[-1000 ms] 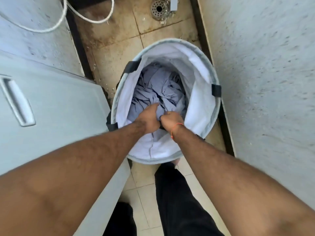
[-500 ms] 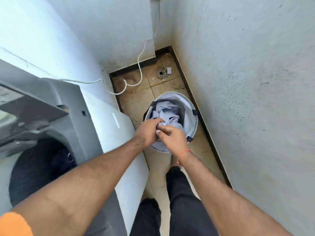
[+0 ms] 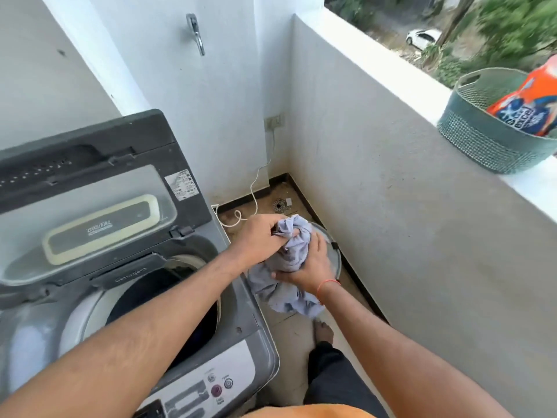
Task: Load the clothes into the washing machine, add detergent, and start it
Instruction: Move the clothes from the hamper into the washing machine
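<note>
Both hands, left hand (image 3: 260, 236) and right hand (image 3: 307, 263), have lifted a bundle of pale cloth (image 3: 289, 267) out of the hamper (image 3: 334, 251), fingers clenched on it. It now hangs just beside the open washer (image 3: 168, 297), ready to drop in.

White plastered walls (image 3: 211, 95) enclose a narrow balcony in daylight; low parapet wall (image 3: 407, 182) at right, trees (image 3: 512, 28) and a white car (image 3: 423, 36) beyond. Stained tan floor tiles (image 3: 297, 333), round drain (image 3: 278, 205) in far corner. Metal tap (image 3: 196, 33) and wall socket (image 3: 274, 120) with white cord (image 3: 256, 188) trailing to the floor.
</note>
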